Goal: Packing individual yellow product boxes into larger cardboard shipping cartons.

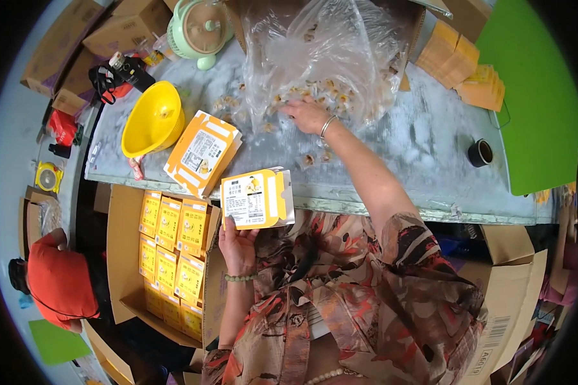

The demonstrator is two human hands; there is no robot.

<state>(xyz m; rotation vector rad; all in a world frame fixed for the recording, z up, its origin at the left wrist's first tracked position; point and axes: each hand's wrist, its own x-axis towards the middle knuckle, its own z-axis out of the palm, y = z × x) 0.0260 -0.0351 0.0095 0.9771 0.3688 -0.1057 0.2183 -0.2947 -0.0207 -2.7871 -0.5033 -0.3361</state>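
My left hand (239, 249) grips a small yellow-and-white carton (255, 200) from below, just off the table's front edge. White flaps stand out at the carton's right end. Farther away, my right hand (307, 115) reaches into small, clear-wrapped pieces (332, 95) at the mouth of a large clear plastic bag (302, 48). Its visible fingers stretch toward the left; the fingertips are partly lost among the pieces. Just left of the held carton, another yellow-and-white carton (202, 153) lies tilted on the table.
A yellow bowl (149, 122) and a green fan (199, 29) stand on the left. Stacked flat cartons (448, 54) and a tape roll (480, 153) lie at the right. Below the table, a cardboard box (125, 256) holds several yellow cartons (167, 271). A person in red (61, 282) bends at far left.
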